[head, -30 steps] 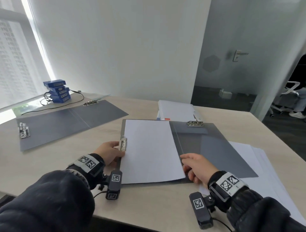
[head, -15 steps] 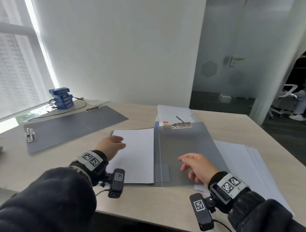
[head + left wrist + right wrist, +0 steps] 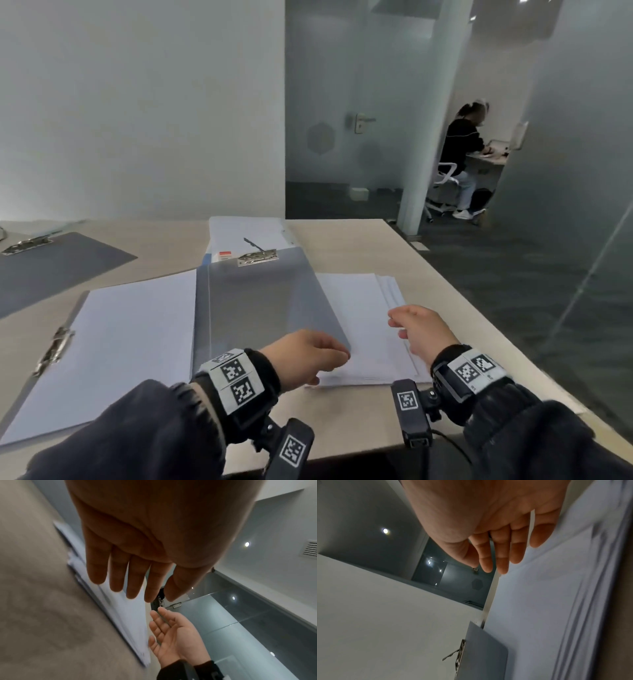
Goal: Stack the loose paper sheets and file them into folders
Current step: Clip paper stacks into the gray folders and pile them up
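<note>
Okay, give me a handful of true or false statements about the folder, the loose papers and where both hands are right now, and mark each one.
1. Both hands are empty, with fingers extended. True: the left hand and right hand hold nothing.
2. The open folder has paper on its left half. True: white sheets lie there beside the side clip.
3. The loose paper stack sits left of the folder. False: it lies on the right, partly under the folder's right flap.
4. The folder is closed. False: it lies open flat on the table.
5. The right hand pinches one sheet. False: it hovers open over the stack.
</note>
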A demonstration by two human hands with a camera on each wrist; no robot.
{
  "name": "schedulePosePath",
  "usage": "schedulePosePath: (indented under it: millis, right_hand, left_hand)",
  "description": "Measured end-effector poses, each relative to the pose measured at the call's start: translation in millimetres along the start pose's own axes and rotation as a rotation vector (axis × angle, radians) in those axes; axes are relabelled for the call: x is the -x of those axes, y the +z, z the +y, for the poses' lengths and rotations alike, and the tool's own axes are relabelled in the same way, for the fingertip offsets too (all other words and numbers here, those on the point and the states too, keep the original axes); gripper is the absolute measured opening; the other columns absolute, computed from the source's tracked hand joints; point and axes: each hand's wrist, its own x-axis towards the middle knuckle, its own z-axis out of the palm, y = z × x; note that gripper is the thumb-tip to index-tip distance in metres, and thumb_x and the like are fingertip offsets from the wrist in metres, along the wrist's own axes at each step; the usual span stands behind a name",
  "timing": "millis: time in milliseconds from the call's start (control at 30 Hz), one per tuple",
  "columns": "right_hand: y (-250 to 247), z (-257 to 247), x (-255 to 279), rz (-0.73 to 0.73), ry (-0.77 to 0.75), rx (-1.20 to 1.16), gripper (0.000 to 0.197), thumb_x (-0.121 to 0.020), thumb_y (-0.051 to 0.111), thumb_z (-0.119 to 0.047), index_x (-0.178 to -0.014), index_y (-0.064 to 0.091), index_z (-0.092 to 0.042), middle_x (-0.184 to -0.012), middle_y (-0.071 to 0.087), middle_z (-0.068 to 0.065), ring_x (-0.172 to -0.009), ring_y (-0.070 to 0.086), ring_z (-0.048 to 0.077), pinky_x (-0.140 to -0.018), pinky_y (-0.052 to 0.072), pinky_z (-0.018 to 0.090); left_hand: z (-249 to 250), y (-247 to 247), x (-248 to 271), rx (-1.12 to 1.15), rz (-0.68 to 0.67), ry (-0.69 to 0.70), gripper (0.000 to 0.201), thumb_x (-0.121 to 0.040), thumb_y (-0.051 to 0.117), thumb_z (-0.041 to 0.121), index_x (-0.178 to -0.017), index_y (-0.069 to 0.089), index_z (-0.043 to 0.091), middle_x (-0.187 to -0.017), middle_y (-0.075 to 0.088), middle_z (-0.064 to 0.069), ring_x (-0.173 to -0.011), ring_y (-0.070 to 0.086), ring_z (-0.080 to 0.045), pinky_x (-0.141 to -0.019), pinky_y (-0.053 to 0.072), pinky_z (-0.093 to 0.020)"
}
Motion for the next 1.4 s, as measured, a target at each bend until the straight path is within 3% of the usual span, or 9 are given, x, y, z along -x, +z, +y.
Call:
schedulePosePath:
  millis: [100, 200, 433, 600, 700, 867, 1167, 1300, 1400]
  right_hand:
    - [-17.2, 9.2, 0.4, -0.030, 0.030, 0.032, 0.011, -0.096, 0.057, -0.023, -0.098, 0.067, -0.025, -0.107, 0.069, -0.002, -0.098, 0.061, 0.014, -0.085, 0.046, 0.034]
    - [-23.2, 15.1, -0.7, -0.066, 0.032, 0.121, 0.014, -0.097, 0.055, -0.021, -0.103, 0.066, -0.024, -0.106, 0.066, -0.005, -0.099, 0.059, 0.012, -0.091, 0.046, 0.033]
    - [-24.9, 17.7, -6.9, -0.127, 0.000, 0.221, 0.025, -0.097, 0.052, -0.018, -0.120, 0.061, -0.023, -0.097, 0.057, -0.012, -0.096, 0.053, 0.009, -0.072, 0.040, 0.022]
    - [-27.5, 16.2, -13.9, -0.142, 0.013, 0.249, 0.027, -0.097, 0.051, -0.018, -0.122, 0.060, -0.024, -0.099, 0.058, -0.013, -0.096, 0.054, 0.009, -0.067, 0.039, 0.021]
    - [-27.6, 13.7, -16.1, -0.158, 0.032, 0.266, 0.025, -0.097, 0.051, -0.019, -0.121, 0.059, -0.025, -0.104, 0.059, -0.012, -0.103, 0.057, 0.013, -0.068, 0.040, 0.023]
    - [-24.3, 9.5, -20.3, -0.133, 0.082, 0.244, 0.024, -0.096, 0.049, -0.022, -0.116, 0.061, -0.026, -0.107, 0.065, 0.005, -0.085, 0.061, 0.019, -0.056, 0.044, 0.026]
    - [-21.3, 4.6, -32.0, -0.132, 0.080, 0.270, 0.022, -0.098, 0.049, -0.020, -0.117, 0.060, -0.023, -0.100, 0.061, 0.000, -0.083, 0.057, 0.016, -0.059, 0.045, 0.026]
    - [-22.6, 6.2, -44.1, -0.111, 0.083, 0.239, 0.023, -0.097, 0.050, -0.019, -0.116, 0.062, -0.018, -0.091, 0.060, 0.000, -0.074, 0.052, 0.014, -0.056, 0.038, 0.025]
    - [-20.4, 7.3, -52.0, -0.083, 0.149, 0.109, 0.020, -0.094, 0.051, -0.018, -0.109, 0.065, -0.015, -0.094, 0.061, 0.005, -0.072, 0.050, 0.018, -0.056, 0.036, 0.024]
  left_hand:
    - [-1.1, 18.2, -9.5, -0.113, 0.008, 0.011, 0.014, -0.090, 0.066, 0.039, -0.102, 0.074, 0.038, -0.106, 0.071, 0.019, -0.099, 0.066, -0.005, -0.089, 0.051, -0.021]
    - [0.8, 28.4, -14.5, -0.182, -0.032, 0.012, 0.019, -0.094, 0.063, 0.039, -0.111, 0.071, 0.041, -0.116, 0.067, 0.023, -0.114, 0.060, 0.000, -0.102, 0.042, -0.021]
    - [1.1, 19.2, -27.6, -0.223, 0.049, -0.042, 0.037, -0.095, 0.062, 0.039, -0.132, 0.062, 0.036, -0.132, 0.055, 0.014, -0.130, 0.052, -0.013, -0.113, 0.038, -0.030]
    - [-8.7, -2.2, -41.0, -0.341, 0.227, -0.172, 0.060, -0.092, 0.062, 0.049, -0.147, 0.045, 0.035, -0.152, 0.041, -0.006, -0.138, 0.044, -0.027, -0.114, 0.037, -0.037]
    - [-18.2, -13.0, -46.0, -0.221, 0.277, -0.243, 0.059, -0.088, 0.066, 0.049, -0.143, 0.050, 0.032, -0.144, 0.051, -0.006, -0.128, 0.052, -0.028, -0.112, 0.041, -0.040]
    - [-19.9, -15.4, -50.1, -0.066, 0.294, -0.179, 0.037, -0.095, 0.066, 0.029, -0.131, 0.060, 0.019, -0.122, 0.060, 0.001, -0.112, 0.055, -0.019, -0.098, 0.041, -0.030]
    - [-21.3, -10.5, -46.1, 0.044, 0.278, -0.173, 0.021, -0.091, 0.068, 0.033, -0.111, 0.067, 0.026, -0.115, 0.066, 0.006, -0.112, 0.059, -0.017, -0.106, 0.046, -0.038]
    - [-31.7, -19.2, -50.0, 0.224, 0.252, -0.187, 0.050, -0.058, 0.076, 0.050, -0.102, 0.076, 0.027, -0.113, 0.073, 0.003, -0.110, 0.065, -0.021, -0.108, 0.047, -0.047]
    - [-49.0, -24.5, -58.9, 0.312, 0.249, -0.195, 0.048, -0.048, 0.075, 0.054, -0.091, 0.078, 0.032, -0.112, 0.075, 0.001, -0.112, 0.067, -0.025, -0.108, 0.048, -0.049]
